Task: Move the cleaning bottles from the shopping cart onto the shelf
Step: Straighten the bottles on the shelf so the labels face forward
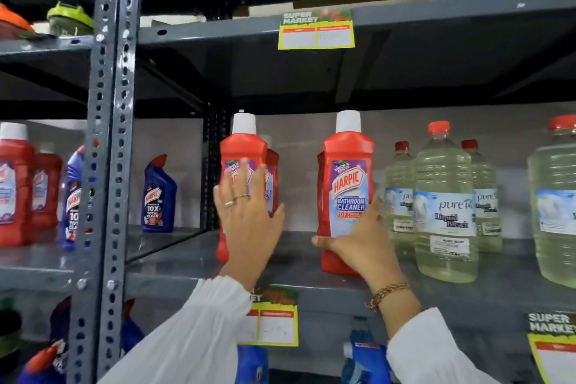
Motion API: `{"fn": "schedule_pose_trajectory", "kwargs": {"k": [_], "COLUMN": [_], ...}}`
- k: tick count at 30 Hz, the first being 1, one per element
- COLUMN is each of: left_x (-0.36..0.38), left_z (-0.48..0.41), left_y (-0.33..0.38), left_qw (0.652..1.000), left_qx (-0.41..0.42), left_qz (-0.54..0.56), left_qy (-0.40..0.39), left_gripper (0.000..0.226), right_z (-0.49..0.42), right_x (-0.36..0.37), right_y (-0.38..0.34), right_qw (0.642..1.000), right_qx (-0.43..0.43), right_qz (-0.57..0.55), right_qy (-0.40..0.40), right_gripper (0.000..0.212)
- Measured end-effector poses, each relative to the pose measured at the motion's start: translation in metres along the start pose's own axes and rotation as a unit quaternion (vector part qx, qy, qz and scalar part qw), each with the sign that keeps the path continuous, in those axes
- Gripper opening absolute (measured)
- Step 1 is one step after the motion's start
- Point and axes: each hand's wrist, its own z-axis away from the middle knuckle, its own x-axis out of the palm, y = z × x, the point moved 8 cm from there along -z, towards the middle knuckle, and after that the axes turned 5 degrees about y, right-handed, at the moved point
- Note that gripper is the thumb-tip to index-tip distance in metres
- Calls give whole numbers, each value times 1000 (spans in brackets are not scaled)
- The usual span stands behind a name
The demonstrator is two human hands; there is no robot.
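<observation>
Two red Harpic bathroom cleaner bottles with white caps stand upright on the grey metal shelf [296,259]. My left hand [246,209] lies flat against the front label of the left red bottle [243,146], fingers spread, thumb at its right side. My right hand [361,246] grips the right red bottle [349,184] low down, thumb across its front base and fingers around its right side. More red bottles stand behind each of the two. The shopping cart is out of view.
Clear liquid bleach bottles [442,206] with red caps crowd the shelf just right of my right hand. A perforated steel upright [109,165] divides the bays; left of it stand a blue Harpic bottle [159,196] and other red bottles [15,184]. A shelf board hangs overhead with a price tag [316,31].
</observation>
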Motion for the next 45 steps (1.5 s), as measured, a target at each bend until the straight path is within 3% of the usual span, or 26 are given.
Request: {"fn": "schedule_pose_trajectory", "kwargs": {"k": [3,6,14,25,27,31,33,35,37,40,45], "left_x": [17,38,33,21,19,24,12,-10,-26,-26,6], "left_z": [15,29,30,33,35,36,32,23,21,29,57], "left_y": [-49,-74,-80,-73,-72,-76,-71,-52,-20,50,157], "left_qw": [970,930,932,931,927,902,912,943,963,959,923], "left_qx": [-186,-252,-253,-265,-271,-326,-337,-296,-232,-150,-163], "left_qz": [12,120,134,132,139,169,121,91,130,242,347], "left_qy": [-156,-238,-222,-211,-219,-226,-199,-123,-35,14,-22], "left_gripper": [114,121,98,94,100,135,123,98,72,50,37], "right_z": [11,12,14,11,13,18,26,34,36,30,10], "right_x": [6,5,8,13,14,4,-11,-26,-45,-83,-173], "right_y": [-1,0,-5,2,5,1,-6,-11,-12,-5,28], "right_qw": [998,996,998,999,998,997,993,986,973,949,898], "right_qx": [10,13,9,17,27,-10,-57,-118,-185,-255,-302], "right_qz": [53,75,66,50,47,53,30,19,27,23,101], "right_qy": [22,34,20,7,7,63,99,116,137,184,304], "right_gripper": [125,121,114,115,121,126,111,83,50,12,11]}}
